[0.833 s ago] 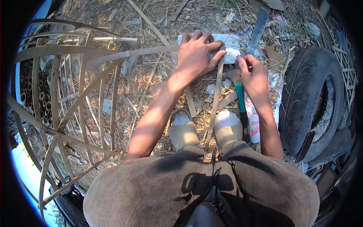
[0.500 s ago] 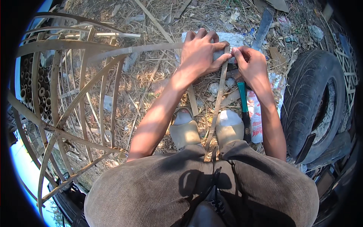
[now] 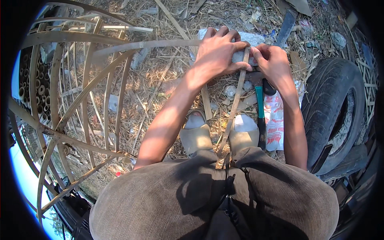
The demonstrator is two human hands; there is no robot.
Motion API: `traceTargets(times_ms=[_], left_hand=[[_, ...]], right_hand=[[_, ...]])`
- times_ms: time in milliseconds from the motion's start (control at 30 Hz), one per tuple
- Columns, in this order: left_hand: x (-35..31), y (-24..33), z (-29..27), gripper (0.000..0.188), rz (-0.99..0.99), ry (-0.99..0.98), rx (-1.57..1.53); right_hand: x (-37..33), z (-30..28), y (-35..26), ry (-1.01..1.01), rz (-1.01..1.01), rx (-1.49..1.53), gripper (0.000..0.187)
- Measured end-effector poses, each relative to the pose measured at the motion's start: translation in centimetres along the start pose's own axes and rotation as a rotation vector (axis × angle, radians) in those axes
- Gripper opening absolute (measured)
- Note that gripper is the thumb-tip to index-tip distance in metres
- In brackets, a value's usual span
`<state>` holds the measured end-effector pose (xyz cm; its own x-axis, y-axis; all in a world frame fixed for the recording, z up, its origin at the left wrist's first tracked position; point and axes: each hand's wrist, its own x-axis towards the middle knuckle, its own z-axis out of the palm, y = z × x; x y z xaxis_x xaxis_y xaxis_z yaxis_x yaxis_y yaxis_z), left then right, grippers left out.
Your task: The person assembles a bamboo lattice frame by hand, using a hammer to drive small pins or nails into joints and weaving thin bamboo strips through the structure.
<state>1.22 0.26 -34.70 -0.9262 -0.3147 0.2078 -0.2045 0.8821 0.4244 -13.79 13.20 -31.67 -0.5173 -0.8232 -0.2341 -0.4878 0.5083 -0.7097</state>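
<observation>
Bamboo strips (image 3: 236, 98), two of them, meet around one o'clock from the middle, right at the left hand (image 3: 219, 49). Biggest stuff first: bamboo lattice (image 3: 56, 134) out at nine o'clock, then a worn tyre (image 3: 323, 104) at three, both well apart from the hands. One strip runs from the left hand toward ten o'clock and overlaps the lattice in view (can't tell if they touch). The other drops toward five, ending between the tan shoes (image 3: 196, 138). I'd watch that tail, since a knock from a foot would probably swing the crossing out of line. Next down, a green-and-black-handled tool (image 3: 261, 108) lies at three o'clock, and a pale block (image 3: 254, 38) sits behind the fingers at one. Keeping the joint backed by that block seems smart, because thin strips flex.

Left thumb (image 3: 240, 65) and forefinger are slightly parted, clamping the dropping strip near its top, with the sideways one under the same hand. Good grip imo; I'd press from both so nothing twists. Right hand (image 3: 276, 63) is nearly closed, tips bunched just beside the strip's upper end. Can't tell if they're pinching anything. I'd keep them that close and light.
</observation>
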Motion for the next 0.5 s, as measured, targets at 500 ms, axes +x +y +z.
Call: traceTargets(times_ms=[500], left_hand=[[0.1, 0.3, 0.6, 0.061, -0.02, 0.063, 0.01]], right_hand=[[1.6, 0.8, 2.0, -0.012, 0.001, 0.229, 0.026]])
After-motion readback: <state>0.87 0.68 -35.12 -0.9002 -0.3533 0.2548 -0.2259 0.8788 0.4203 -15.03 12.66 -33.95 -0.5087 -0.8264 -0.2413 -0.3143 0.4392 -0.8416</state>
